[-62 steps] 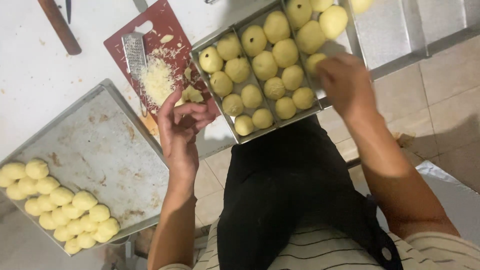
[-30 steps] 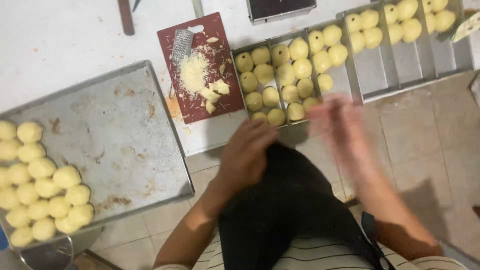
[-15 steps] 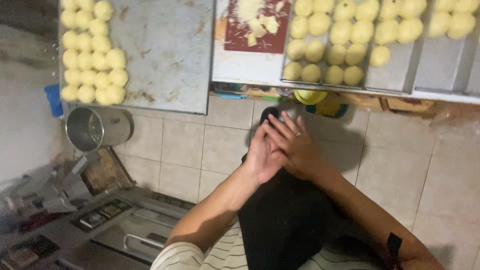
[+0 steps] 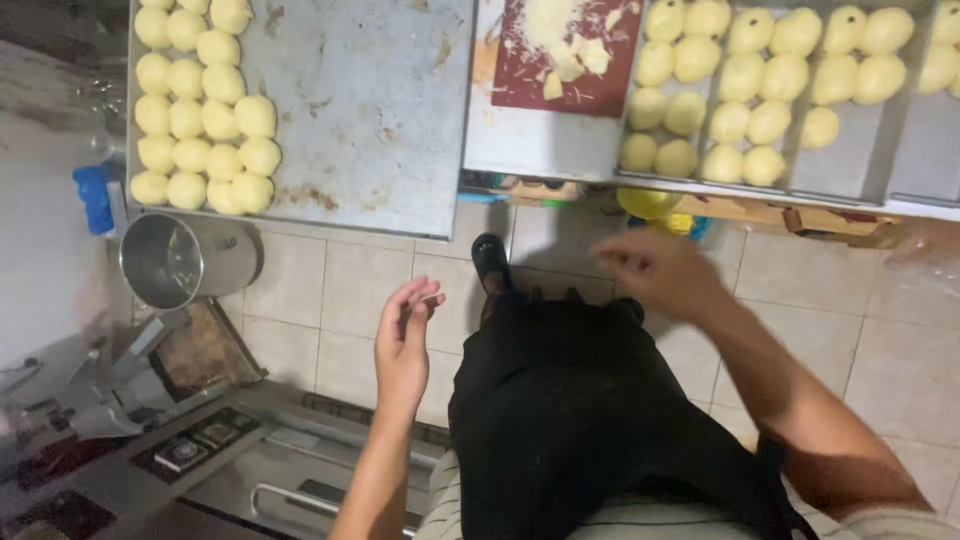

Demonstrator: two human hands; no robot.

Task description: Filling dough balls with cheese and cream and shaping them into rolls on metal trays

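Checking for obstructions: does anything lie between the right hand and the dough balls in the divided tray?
Nothing visible does. The right hand is empty, below the table edge, with open air up to the dough balls in the divided tray.

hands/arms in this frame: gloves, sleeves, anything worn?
No gloves: the left hand and right hand are bare, forearms uncovered too. No rings, watch or bands show, though the right hand is motion-blurred. A light striped shirt edges in at the bottom, and a black apron covers the front.

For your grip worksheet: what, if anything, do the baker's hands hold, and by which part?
Nothing: the left hand is open and empty; the blurred right hand shows no object.
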